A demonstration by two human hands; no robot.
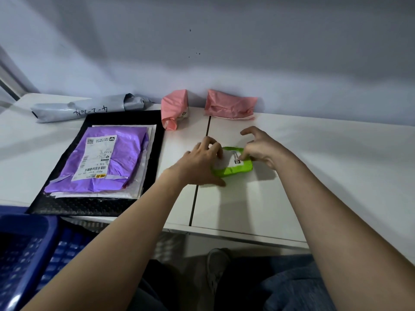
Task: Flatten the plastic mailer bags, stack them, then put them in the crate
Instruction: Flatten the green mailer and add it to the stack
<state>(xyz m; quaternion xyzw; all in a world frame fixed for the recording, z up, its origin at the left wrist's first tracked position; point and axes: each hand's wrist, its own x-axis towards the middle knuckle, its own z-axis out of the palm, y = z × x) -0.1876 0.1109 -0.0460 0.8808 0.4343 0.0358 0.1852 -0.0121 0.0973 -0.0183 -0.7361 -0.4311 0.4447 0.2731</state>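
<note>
A small green mailer bag (238, 168) with a white label lies folded on the white table (314, 176), in the middle. My left hand (199, 162) holds its left side, fingers curled over the label and thumb along the near edge. My right hand (260, 147) pinches its right top edge, index finger raised. To the left lies a flat stack: a purple mailer (121, 158) on top of white ones (146, 176), all on a black bubble mailer (89, 204). At the lower left stands a blue crate (24, 250).
Along the back wall lie a crumpled grey mailer (89, 107) and two crumpled pink mailers (174, 108) (229, 105). A seam (199, 176) runs between two table halves. My legs and a shoe (216, 265) show below the table's front edge.
</note>
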